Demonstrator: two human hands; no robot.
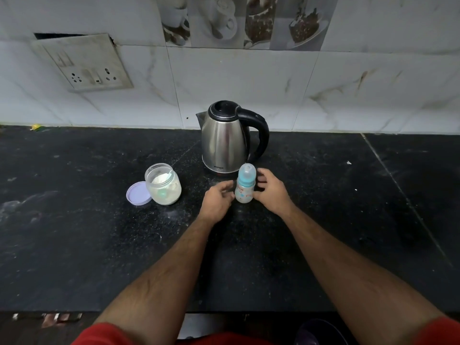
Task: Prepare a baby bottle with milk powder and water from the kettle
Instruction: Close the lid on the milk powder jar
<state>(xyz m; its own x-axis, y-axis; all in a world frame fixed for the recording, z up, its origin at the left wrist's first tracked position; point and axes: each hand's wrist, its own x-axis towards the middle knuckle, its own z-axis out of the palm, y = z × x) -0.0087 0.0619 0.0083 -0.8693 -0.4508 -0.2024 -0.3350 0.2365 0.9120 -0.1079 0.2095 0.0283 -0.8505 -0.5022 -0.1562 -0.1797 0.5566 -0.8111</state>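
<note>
Both hands flank the capped baby bottle [245, 183], left hand [217, 199] at nine o'clock, right hand [270, 190] at three, fingers spread, neither gripping. Kettle [228, 138] stands at twelve; the open powder jar [163, 183] farther out at nine.

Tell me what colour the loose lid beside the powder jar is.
Pale lilac. The lid lies flat against the left of the powder jar, clearest in the head view.

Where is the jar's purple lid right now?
Head view: the purple lid lies on the black counter left of centre, against the open milk powder jar on its left side.
</note>
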